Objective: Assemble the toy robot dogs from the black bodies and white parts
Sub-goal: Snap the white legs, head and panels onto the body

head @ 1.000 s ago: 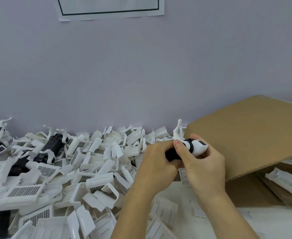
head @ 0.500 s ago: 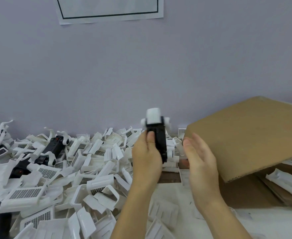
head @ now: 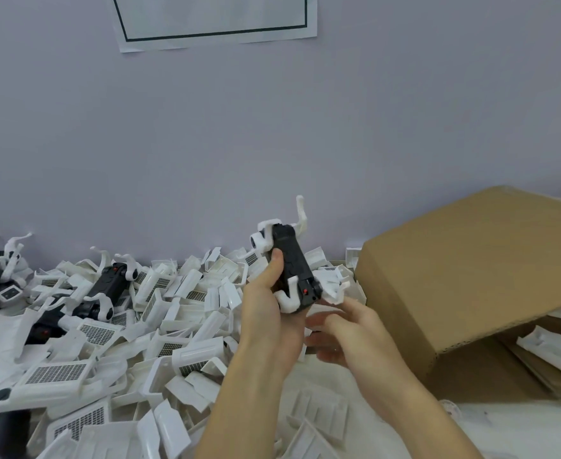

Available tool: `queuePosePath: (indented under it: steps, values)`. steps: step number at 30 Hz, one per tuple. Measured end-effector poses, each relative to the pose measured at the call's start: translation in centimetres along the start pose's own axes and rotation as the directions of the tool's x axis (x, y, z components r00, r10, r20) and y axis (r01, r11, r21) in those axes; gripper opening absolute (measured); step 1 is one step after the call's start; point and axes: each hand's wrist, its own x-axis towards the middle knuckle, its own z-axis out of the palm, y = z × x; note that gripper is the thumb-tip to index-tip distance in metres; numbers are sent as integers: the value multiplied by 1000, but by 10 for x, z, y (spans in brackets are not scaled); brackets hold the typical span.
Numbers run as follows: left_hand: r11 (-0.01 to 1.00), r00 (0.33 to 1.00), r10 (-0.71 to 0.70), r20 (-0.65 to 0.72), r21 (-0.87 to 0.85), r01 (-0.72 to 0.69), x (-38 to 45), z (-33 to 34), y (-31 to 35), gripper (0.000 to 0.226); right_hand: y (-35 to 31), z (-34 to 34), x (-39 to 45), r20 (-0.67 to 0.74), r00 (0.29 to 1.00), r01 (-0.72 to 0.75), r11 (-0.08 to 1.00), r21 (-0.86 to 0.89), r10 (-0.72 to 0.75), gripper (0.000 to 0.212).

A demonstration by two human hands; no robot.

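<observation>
Fingers of the left hand are wrapped round a black plastic toy dog body with white legs clipped on, thumb up along its side, holding it upright above the heap of loose white plastic parts. Right hand sits just below it, fingers loosely spread, gripping nothing, tips near the body's bottom end. Brown cardboard box lies tipped over on the right

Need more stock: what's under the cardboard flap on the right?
Under the cardboard flap, a white part lies on brown cardboard, and more white shows at the right edge. The flap hides whatever lies farther back.
</observation>
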Motion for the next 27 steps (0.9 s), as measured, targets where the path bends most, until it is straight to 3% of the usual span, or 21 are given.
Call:
queuePosePath:
  steps: [6, 9, 13, 24, 27]
  values:
    - [992, 994, 41, 98, 115, -52, -3, -2, -2, 28, -3, 4, -4, 87, 986, 134, 986, 100, -143, 40]
    - [983, 991, 27, 130, 178, -50, -5, -2, -5, 29, -5, 10, -5, 30, 981, 188, 977, 102, -192, 24]
    - [965, 990, 45, 136, 249, -78, -8, 2, -8, 31, -5, 15, -4, -67, 982, 183, 979, 91, -177, 27]
    - [965, 996, 41, 79, 255, -60, -9, 4, -10, 26, -2, 10, -4, -45, 986, 165, 982, 97, -161, 28]
    - [966, 995, 55, 85, 246, -75, -9, 4, -10, 26, -3, 10, -6, -18, 987, 158, 981, 114, -157, 40]
